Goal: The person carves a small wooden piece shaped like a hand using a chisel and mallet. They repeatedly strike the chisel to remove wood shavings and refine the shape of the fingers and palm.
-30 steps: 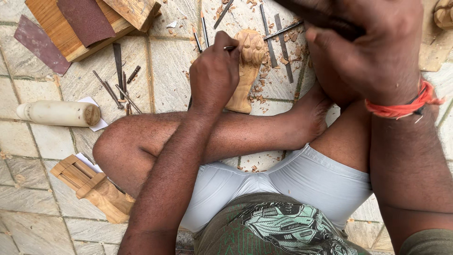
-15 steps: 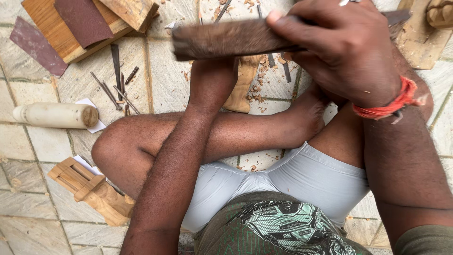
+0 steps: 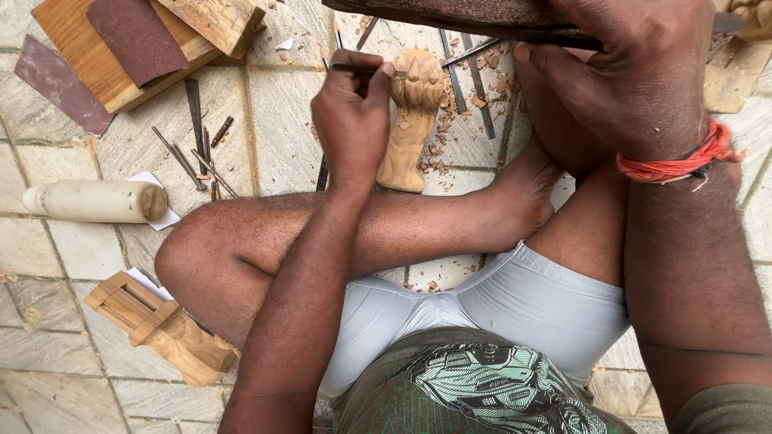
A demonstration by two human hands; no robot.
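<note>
On the tiled floor (image 3: 265,137), the person sits cross-legged with the work just beyond the crossed legs. The left hand (image 3: 352,120) is closed around a thin chisel (image 3: 366,70), held level, its tip touching the upper part of the carved wooden figure (image 3: 412,120), which lies just beyond the left shin. The right hand (image 3: 635,72) is wrapped fully around a dark wooden mallet (image 3: 466,16), raised above the figure. For a clean cut, judge the blow so the mallet meets the chisel end squarely; keep the chisel hand low and firm, and the figure steady against the floor. Wood chips (image 3: 450,120) lie beside the figure. Further left lie spare chisels (image 3: 197,153), a pale cylinder (image 3: 92,201) and, beyond them, sandpaper (image 3: 137,36) on wooden blocks (image 3: 80,48).
</note>
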